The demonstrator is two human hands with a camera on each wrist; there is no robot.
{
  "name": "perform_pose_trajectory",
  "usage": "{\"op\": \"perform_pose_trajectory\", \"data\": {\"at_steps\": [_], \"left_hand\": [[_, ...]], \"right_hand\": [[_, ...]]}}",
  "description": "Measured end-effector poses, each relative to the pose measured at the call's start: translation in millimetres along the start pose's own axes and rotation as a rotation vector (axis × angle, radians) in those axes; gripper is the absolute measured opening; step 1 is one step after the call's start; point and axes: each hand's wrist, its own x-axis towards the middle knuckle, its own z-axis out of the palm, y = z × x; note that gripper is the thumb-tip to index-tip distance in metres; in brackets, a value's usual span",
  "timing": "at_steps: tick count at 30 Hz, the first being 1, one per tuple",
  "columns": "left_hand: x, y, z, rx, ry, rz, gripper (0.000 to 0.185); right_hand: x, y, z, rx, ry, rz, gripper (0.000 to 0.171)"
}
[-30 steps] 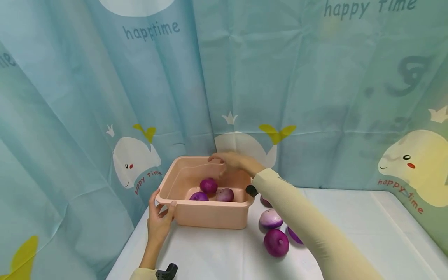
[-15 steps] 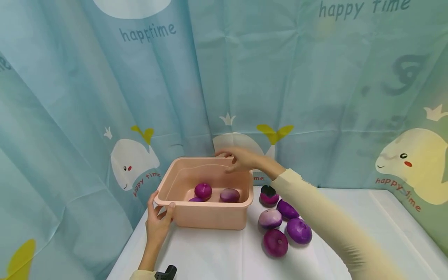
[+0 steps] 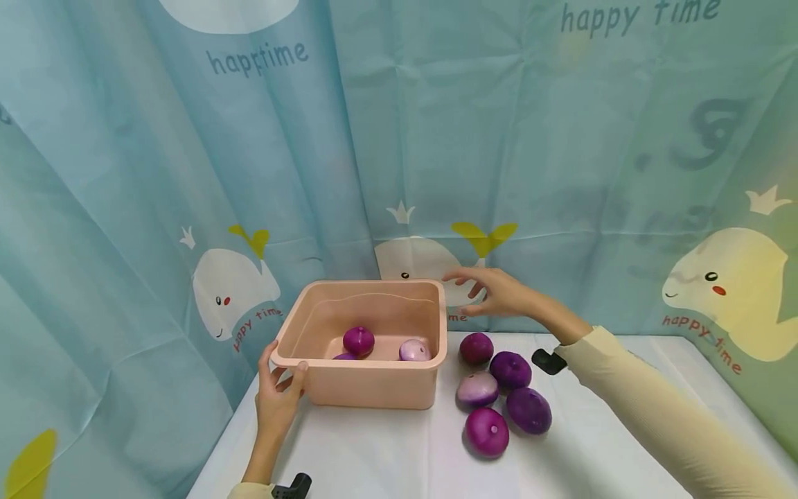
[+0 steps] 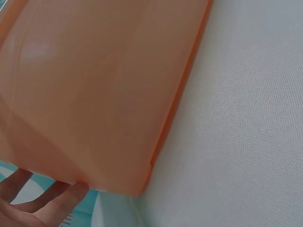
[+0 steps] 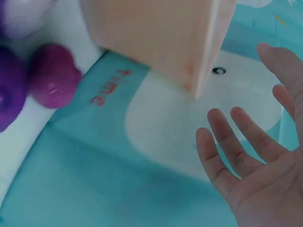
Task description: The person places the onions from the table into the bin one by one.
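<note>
The left hand [image 3: 278, 402] gripped the near-left corner of the pink tub [image 3: 368, 381], thumb curled over the rim and fingers [image 4: 57, 201] wrapped under the outer wall. The tub stood on the white counter [image 3: 598, 443] against the blue curtain [image 3: 156, 173]. Three purple onions lay inside it; the clearest one [image 3: 358, 340] sat near the middle of the floor.

The right hand [image 3: 495, 292] hovered empty in the air just off the tub's far-right corner, fingers [image 5: 222, 158] spread and nearly straight, holding nothing.

Five more onions formed a loose cluster on the counter just beside the tub's right wall. The nearest onion [image 3: 476, 348] lay at about 7 o'clock from the right hand in the head view, below and slightly toward the tub. The onions were roundish, with no marked long axis. The right hand was much nearer the cluster than the left, which was occupied at the tub's opposite corner.
</note>
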Motion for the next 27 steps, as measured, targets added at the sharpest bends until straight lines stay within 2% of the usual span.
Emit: {"op": "perform_pose_trajectory", "data": {"at_steps": [7, 15, 20, 27], "left_hand": [[-0.2, -1.3, -0.6, -0.012, -0.005, 0.000, 0.075], [-0.1, -0.7, 0.1, -0.019, -0.005, 0.026, 0.076], [0.5, -1.3, 0.4, -0.017, -0.002, 0.022, 0.076], [-0.2, -1.7, 0.3, -0.022, -0.001, 0.027, 0.075]], "right_hand": [[-35, 17, -3, -0.023, 0.015, 0.030, 0.060], [-58, 26, 0, -0.010, 0.015, 0.068, 0.057], [-71, 37, 8, -0.006, 0.008, 0.112, 0.059], [-94, 59, 28, 0.057, -0.004, 0.116, 0.059]]}}
